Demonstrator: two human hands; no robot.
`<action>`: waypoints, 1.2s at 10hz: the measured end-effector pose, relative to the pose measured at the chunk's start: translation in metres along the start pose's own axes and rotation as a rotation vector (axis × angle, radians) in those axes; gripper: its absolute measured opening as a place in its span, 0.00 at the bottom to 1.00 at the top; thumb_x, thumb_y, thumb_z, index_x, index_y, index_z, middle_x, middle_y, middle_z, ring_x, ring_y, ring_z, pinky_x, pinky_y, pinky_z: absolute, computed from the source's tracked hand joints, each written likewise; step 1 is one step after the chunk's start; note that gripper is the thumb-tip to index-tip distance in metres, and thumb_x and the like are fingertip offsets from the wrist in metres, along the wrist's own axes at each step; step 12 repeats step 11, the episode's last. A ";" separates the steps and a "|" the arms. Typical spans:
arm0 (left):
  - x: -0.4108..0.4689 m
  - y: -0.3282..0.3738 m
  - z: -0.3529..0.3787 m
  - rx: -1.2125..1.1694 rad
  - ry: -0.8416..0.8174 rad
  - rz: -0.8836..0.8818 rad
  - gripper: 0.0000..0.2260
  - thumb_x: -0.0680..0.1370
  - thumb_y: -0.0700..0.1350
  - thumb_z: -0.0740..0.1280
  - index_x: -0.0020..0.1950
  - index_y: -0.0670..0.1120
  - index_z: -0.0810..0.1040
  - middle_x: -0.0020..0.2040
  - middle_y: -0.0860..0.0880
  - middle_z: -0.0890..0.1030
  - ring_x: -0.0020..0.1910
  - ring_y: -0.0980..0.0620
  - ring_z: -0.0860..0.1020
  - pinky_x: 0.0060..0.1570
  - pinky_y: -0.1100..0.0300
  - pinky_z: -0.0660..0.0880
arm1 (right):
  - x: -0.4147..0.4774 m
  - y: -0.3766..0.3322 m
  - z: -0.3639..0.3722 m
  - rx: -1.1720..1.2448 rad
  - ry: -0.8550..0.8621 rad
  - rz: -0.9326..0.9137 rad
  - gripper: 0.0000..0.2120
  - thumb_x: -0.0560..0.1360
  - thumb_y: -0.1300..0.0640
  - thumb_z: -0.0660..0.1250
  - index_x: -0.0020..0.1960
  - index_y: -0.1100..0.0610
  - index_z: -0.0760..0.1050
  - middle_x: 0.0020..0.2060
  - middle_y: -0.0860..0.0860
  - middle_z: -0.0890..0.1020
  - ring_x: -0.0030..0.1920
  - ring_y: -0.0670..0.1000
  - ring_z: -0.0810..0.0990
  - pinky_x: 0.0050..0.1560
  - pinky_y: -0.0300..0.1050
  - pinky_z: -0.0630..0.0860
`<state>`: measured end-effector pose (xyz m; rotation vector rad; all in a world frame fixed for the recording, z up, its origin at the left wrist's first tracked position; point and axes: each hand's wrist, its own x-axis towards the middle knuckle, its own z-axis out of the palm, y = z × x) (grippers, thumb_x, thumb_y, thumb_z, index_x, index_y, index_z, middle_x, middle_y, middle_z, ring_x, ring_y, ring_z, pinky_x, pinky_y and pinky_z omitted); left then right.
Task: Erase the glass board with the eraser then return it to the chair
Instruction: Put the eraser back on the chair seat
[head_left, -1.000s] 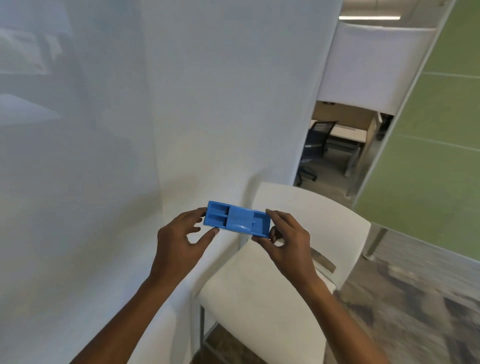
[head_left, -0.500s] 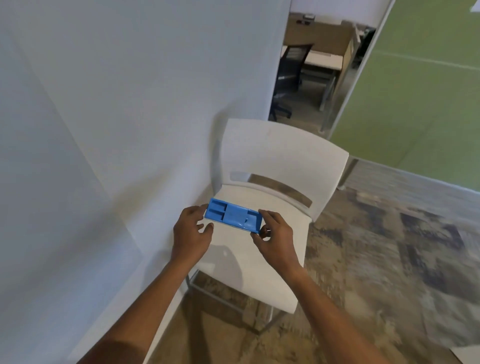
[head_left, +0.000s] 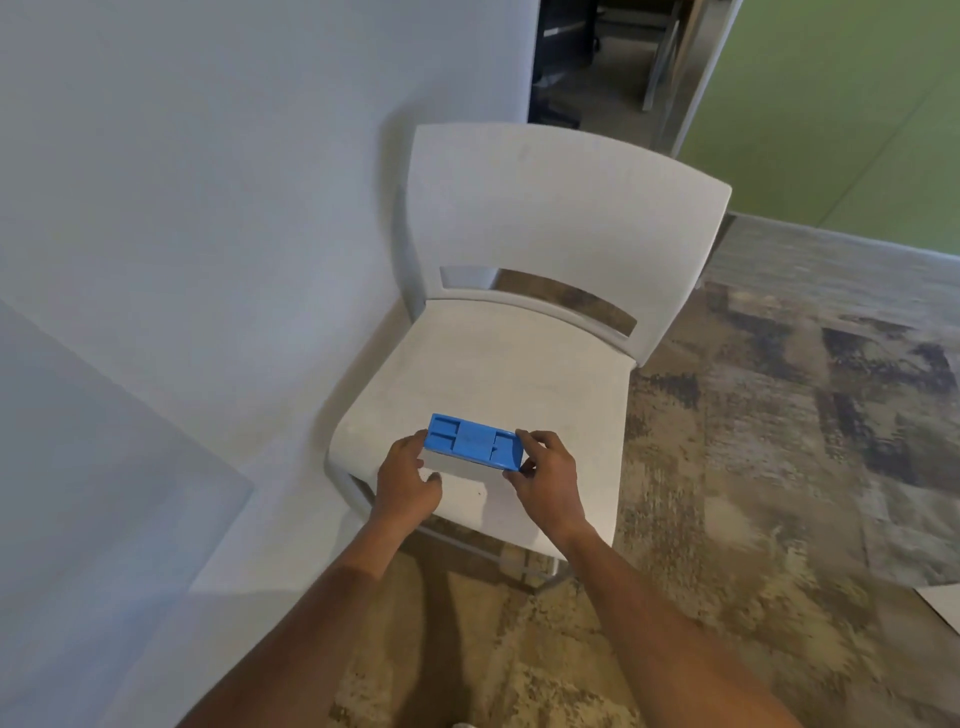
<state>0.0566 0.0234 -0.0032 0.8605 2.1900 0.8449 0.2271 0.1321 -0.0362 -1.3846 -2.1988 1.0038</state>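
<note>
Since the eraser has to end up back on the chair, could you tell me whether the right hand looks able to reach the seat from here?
Probably yes: the right hand holds the blue eraser above the white chair's seat, with nothing between.

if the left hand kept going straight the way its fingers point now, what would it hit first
Probably the blue eraser: the left hand already has its fingers at the eraser's near-left end. Past that lies the white chair seat, though its depth below the hand is unclear.

You see a bright blue eraser (head_left: 471, 442) over a white chair (head_left: 519, 374), a pale grey-white wall (head_left: 208, 208), a green panel (head_left: 852, 104), and carpet (head_left: 779, 441) mottled tan, grey and dark brown.
</note>
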 end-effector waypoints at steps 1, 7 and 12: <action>0.008 -0.010 0.014 -0.013 -0.045 -0.031 0.33 0.80 0.34 0.70 0.84 0.48 0.64 0.79 0.46 0.70 0.73 0.45 0.75 0.68 0.55 0.75 | 0.005 0.014 0.014 0.009 -0.017 0.044 0.28 0.77 0.65 0.74 0.75 0.59 0.72 0.65 0.55 0.76 0.40 0.41 0.77 0.56 0.50 0.83; 0.030 -0.030 0.055 -0.317 -0.055 -0.241 0.45 0.78 0.31 0.73 0.86 0.53 0.50 0.82 0.50 0.67 0.79 0.48 0.70 0.68 0.51 0.77 | 0.016 0.048 0.037 0.048 -0.099 0.164 0.30 0.77 0.65 0.74 0.77 0.60 0.69 0.64 0.54 0.75 0.58 0.54 0.81 0.64 0.52 0.80; 0.014 -0.026 0.056 -0.275 -0.110 -0.227 0.44 0.79 0.28 0.66 0.87 0.54 0.49 0.86 0.51 0.59 0.82 0.47 0.67 0.50 0.65 0.79 | 0.005 0.054 0.026 0.003 -0.105 0.176 0.33 0.78 0.62 0.73 0.80 0.60 0.64 0.71 0.55 0.72 0.65 0.57 0.78 0.68 0.50 0.76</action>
